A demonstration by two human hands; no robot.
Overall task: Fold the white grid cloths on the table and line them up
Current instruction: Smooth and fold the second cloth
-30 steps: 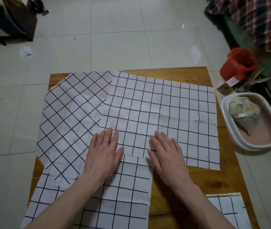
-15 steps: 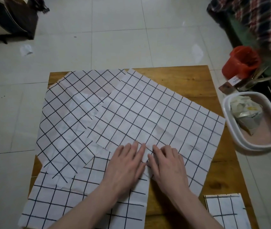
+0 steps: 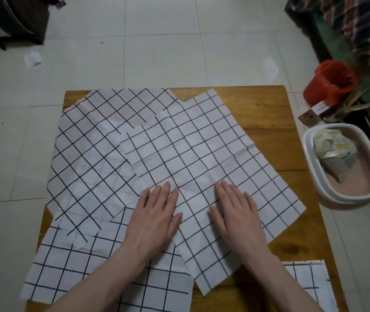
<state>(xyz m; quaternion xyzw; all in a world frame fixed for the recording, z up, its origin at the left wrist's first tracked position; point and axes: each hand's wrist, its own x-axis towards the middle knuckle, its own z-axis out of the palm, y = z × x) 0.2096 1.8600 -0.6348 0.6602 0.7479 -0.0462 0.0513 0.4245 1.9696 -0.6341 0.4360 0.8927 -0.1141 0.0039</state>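
Two hands lie flat, fingers straight, on the small-grid cloth, which sits tilted at the middle of the wooden table: left hand on its lower left edge, right hand beside it. Under it, at left, spreads a large-grid cloth; another lies lower left. A folded cloth rests lower right. A white tub stands at right.

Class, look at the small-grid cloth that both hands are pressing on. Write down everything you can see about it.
The small-grid cloth is white with thin dark lines in small squares, looks like thin fabric, and shows faint creases. It lies flat and unfolded, turned at an angle to the wooden table. It overlaps the two larger-grid cloths on its left. The left hand and right hand press on its near part with straight fingers.
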